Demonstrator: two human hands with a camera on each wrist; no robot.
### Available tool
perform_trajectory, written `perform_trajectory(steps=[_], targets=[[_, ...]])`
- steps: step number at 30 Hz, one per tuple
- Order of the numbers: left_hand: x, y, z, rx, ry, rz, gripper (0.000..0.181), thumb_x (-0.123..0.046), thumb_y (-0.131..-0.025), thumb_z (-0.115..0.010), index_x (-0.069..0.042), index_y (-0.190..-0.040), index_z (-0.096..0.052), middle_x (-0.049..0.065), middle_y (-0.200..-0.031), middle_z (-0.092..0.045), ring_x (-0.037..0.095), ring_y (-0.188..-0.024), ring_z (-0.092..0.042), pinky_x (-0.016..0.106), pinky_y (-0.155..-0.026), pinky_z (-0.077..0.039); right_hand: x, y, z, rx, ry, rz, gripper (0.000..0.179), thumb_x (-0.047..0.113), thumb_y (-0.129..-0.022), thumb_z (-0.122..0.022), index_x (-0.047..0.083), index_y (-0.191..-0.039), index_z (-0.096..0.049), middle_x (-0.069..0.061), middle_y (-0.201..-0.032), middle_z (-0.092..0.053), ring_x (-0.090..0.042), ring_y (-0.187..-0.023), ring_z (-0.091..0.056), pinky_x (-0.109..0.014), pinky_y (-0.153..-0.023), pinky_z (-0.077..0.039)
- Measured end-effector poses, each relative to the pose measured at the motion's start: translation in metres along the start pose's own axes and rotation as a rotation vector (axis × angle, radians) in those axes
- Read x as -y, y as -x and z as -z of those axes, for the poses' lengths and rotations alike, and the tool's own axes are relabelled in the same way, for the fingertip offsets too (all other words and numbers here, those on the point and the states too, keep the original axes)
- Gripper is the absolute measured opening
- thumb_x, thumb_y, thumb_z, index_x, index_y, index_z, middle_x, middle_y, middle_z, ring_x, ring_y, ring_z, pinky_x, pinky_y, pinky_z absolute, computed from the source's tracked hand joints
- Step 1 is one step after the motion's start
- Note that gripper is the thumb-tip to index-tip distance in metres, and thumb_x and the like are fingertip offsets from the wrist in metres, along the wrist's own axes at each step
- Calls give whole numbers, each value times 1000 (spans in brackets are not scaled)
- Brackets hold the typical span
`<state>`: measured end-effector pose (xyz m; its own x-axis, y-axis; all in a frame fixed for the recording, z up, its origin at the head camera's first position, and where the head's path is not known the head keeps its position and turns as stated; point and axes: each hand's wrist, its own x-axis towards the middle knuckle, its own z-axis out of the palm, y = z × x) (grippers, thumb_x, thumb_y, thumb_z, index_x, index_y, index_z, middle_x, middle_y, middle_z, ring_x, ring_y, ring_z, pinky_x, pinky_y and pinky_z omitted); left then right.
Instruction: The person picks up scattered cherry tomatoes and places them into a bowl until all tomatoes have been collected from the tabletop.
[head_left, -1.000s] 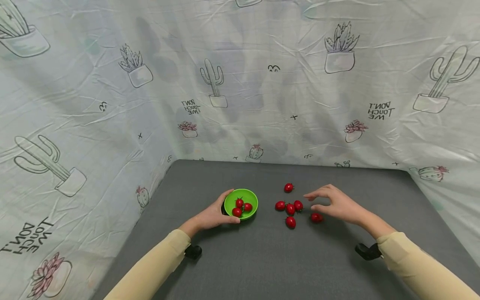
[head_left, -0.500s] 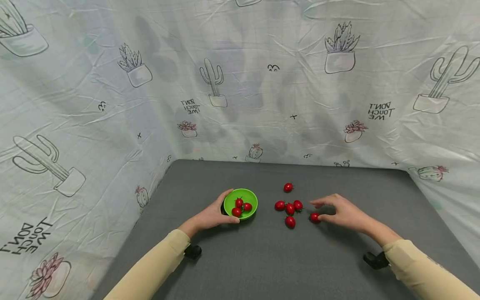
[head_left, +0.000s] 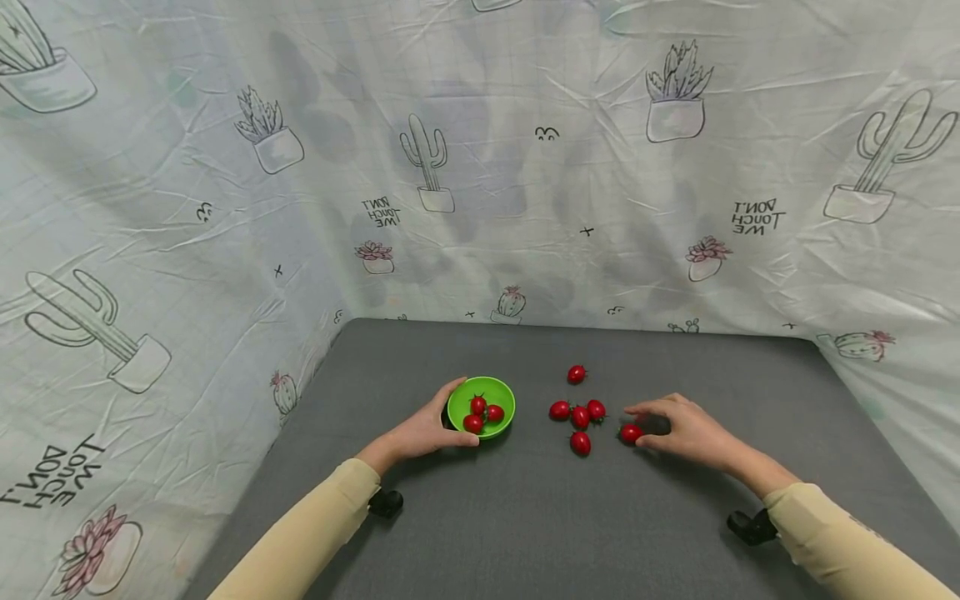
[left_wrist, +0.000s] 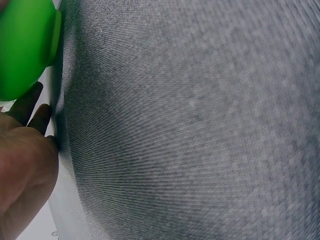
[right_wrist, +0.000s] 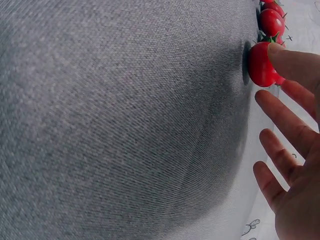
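My left hand holds a small green bowl by its left side, thumb along the near rim and fingers round the far side. Several cherry tomatoes lie inside it. In the left wrist view, the bowl's outer wall shows beside the fingers. My right hand is spread around a single cherry tomato on the table. Its thumb is right at the tomato's near side, and the index finger stands beyond it with a gap. In the right wrist view, the thumb overlaps this tomato.
Several more cherry tomatoes lie between the bowl and my right hand, with one farther back and one nearer. The dark grey table ends at a white cactus-print cloth behind and at the sides.
My right hand has moved slightly right and nearer, so its thumb and index finger come around the rightmost cherry tomato, which shifted a little left. The left hand and bowl stay put.
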<state>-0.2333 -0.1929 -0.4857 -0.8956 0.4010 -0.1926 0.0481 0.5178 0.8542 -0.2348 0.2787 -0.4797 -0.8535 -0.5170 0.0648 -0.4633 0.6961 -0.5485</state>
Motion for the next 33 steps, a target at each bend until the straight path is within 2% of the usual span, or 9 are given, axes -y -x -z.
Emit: perform_trajectory(steps=[9, 18, 25, 33], targets=[[1, 0, 0, 4, 10, -4, 107, -43, -85, -84, -27, -165, -16, 5, -166, -23, 27, -151, -24, 57, -116, -27, 0, 1, -3, -11, -23, -19, 45, 35, -90, -81, 14, -129, -72, 8, -109, -70, -25, -110, -55, -47, -85, -46], [2, -2, 0, 1, 2, -2, 107, -43, -85, -84, -27, -165, -16, 6, -166, -22, 28, -151, -24, 58, -116, -26, -5, 0, -6, -15, -28, 3, 42, 35, -90, -81, 14, -125, -73, 14, -105, -69, -17, -102, -58, -42, -86, -47], [2, -3, 0, 4, 5, 0, 106, -42, -86, -84, -27, -165, -15, 5, -167, -22, 27, -152, -23, 57, -117, -26, -7, 0, -7, -10, -52, -18, 39, 36, -91, -80, 16, -123, -73, 15, -105, -68, -18, -103, -56, -41, -84, -47], [2, -2, 0, 3, 8, -1, 107, -43, -85, -85, -28, -165, -15, 5, -167, -21, 27, -152, -23, 58, -117, -26, -7, -1, -8, -10, -79, 2, 30, 34, -91, -81, 19, -116, -74, 15, -103, -68, -17, -103, -56, -45, -88, -46]])
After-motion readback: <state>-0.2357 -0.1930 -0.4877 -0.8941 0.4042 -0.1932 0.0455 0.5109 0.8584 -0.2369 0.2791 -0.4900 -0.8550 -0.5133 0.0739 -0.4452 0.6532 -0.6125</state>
